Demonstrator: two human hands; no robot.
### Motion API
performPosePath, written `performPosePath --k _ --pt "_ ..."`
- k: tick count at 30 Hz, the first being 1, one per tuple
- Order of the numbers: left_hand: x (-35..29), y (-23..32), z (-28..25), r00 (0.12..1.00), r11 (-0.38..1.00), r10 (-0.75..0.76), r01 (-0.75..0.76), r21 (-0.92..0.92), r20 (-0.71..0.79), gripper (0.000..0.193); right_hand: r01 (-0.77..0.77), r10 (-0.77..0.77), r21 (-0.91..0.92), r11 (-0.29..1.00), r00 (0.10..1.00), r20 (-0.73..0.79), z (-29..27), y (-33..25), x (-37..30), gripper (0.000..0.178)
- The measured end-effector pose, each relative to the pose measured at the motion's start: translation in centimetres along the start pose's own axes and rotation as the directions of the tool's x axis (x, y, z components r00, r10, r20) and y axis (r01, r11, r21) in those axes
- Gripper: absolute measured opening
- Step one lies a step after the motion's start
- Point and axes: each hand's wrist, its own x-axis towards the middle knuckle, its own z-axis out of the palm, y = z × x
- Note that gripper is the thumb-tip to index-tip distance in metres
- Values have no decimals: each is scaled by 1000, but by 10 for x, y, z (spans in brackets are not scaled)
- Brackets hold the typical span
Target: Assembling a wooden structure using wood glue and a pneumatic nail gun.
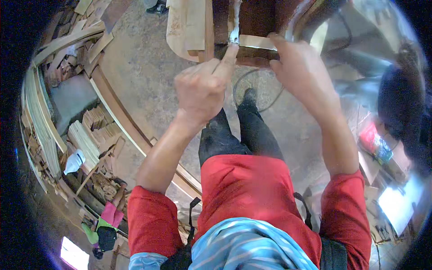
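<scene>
A pale flat wood strip lies across the dark brown wooden frame (white filler, perhaps, smeared at its left end).

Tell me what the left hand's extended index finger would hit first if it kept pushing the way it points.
The left hand points its fingertip up at the white smear on the dark wooden piece. It seems to touch already, though depth is unclear.

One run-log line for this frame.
left hand: index finger on white filler | right hand: grips pale strip | dark wooden piece ahead
</scene>
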Motion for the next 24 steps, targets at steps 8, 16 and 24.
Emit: performPosePath --k 8,16,24 --pt "4 6 2 996 999 7 -10 30 92 57 -71 70 25 997 996 48 -2 7 2 28" --pt "7 5 -1 992 997 24 -34 73 125 55 -77 76 4 997 990 116 -1 3 5 39" --pt "15 11 -5 989 996 14 -26 84 147 52 -76 76 5 997 992 101 3 6 5 37"
